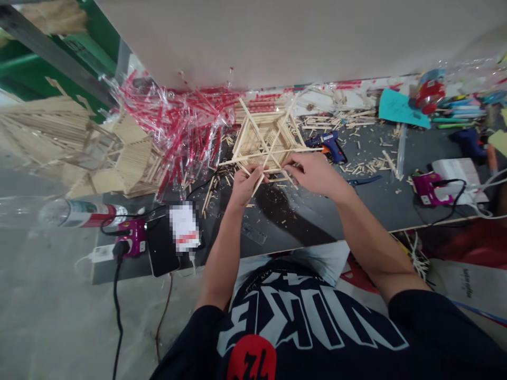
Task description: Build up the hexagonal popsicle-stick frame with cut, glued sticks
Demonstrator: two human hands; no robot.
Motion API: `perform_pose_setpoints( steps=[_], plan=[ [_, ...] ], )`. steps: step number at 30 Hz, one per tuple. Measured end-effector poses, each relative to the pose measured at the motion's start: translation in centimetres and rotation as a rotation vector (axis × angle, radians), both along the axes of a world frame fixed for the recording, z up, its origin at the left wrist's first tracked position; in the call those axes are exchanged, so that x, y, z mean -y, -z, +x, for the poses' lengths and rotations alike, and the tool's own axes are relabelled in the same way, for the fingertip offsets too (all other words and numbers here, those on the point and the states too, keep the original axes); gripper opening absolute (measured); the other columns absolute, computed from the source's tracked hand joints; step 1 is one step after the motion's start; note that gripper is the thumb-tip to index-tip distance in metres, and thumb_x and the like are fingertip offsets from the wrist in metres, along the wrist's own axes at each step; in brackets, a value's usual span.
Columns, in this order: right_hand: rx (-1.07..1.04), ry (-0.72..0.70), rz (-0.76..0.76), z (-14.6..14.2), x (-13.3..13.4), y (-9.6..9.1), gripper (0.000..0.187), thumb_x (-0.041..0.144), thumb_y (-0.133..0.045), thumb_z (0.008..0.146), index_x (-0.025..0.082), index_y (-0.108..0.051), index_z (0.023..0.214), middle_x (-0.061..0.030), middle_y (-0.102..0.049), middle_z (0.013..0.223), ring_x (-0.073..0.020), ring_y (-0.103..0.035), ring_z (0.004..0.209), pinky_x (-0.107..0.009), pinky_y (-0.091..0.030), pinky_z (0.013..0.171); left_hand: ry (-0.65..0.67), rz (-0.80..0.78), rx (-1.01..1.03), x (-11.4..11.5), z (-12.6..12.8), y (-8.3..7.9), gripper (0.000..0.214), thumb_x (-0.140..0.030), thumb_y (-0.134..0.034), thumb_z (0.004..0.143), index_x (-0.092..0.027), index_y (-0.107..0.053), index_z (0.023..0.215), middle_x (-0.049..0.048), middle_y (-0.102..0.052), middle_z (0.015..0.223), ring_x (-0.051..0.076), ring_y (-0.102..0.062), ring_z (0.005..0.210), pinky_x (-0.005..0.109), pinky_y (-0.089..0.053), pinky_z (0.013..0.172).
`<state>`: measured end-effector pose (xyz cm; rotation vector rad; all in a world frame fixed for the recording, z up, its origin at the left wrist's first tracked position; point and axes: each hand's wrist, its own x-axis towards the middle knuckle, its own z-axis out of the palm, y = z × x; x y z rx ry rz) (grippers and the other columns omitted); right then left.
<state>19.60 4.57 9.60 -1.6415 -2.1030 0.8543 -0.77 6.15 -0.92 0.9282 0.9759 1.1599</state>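
On the dark table stands a hexagonal frame built of thin wooden sticks [259,132], with longer sticks crossing over its top like a star. My left hand [247,184] is closed at the frame's near left edge, its fingertips pinching a stick there. My right hand [309,171] pinches at the near right edge, thumb and finger pressed together on the end of a stick. Just behind the right hand lies a blue glue gun [335,146]. Part of the frame's near side is hidden by my fingers.
Red and clear plastic wrappers [190,124] are heaped at the back left. Another stick structure [122,153] stands on the left, near a bottle [81,212]. Magenta power adapters [137,237] [430,189], a phone [160,253], blue pliers [366,180] and scattered stick pieces [352,117] lie about.
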Motion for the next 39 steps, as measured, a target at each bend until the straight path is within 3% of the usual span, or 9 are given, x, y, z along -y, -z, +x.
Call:
perform_pose_setpoints(
  steps=[9, 16, 28, 39],
  plan=[
    [-0.035, 0.024, -0.057, 0.1, 0.0, 0.7, 0.018, 0.017, -0.060, 0.103, 0.019, -0.076, 0.095, 0.0000, -0.067, 0.063, -0.0186, -0.066, 0.065, -0.035, -0.051, 0.078, 0.010, 0.024, 0.009, -0.1, 0.0, 0.1, 0.029, -0.043, -0.091, 0.083, -0.018, -0.079, 0.074, -0.0033, -0.063, 0.050, 0.013, -0.070, 0.058, 0.026, -0.059, 0.069],
    [-0.017, 0.017, -0.100, 0.3, 0.1, 0.4, 0.019, 0.019, -0.056, 0.104, 0.019, -0.074, 0.098, -0.0013, -0.068, 0.065, -0.0184, -0.065, 0.063, -0.034, -0.050, 0.075, 0.025, 0.049, -0.038, -0.2, -0.1, 0.5, 0.033, -0.050, -0.090, 0.085, -0.018, -0.083, 0.084, 0.0001, -0.071, 0.057, 0.016, -0.075, 0.064, 0.026, -0.060, 0.069],
    [-0.068, 0.015, -0.046, 0.9, 0.3, 1.6, 0.017, 0.019, -0.059, 0.102, 0.020, -0.077, 0.100, -0.0029, -0.074, 0.077, -0.0192, -0.067, 0.070, -0.035, -0.050, 0.078, 0.060, 0.064, -0.071, 0.1, -0.2, 0.0, 0.030, -0.047, -0.087, 0.085, -0.017, -0.083, 0.085, 0.0010, -0.072, 0.060, 0.014, -0.072, 0.062, 0.025, -0.058, 0.067],
    [-0.022, 0.042, -0.046, 0.4, 0.1, 1.0, 0.016, 0.019, -0.060, 0.101, 0.020, -0.075, 0.094, -0.0048, -0.073, 0.077, -0.0212, -0.068, 0.076, -0.036, -0.049, 0.080, 0.053, 0.041, -0.062, 0.2, -0.2, -0.1, 0.030, -0.048, -0.088, 0.085, -0.019, -0.082, 0.086, -0.0003, -0.071, 0.060, 0.015, -0.073, 0.065, 0.028, -0.061, 0.070]
  ],
)
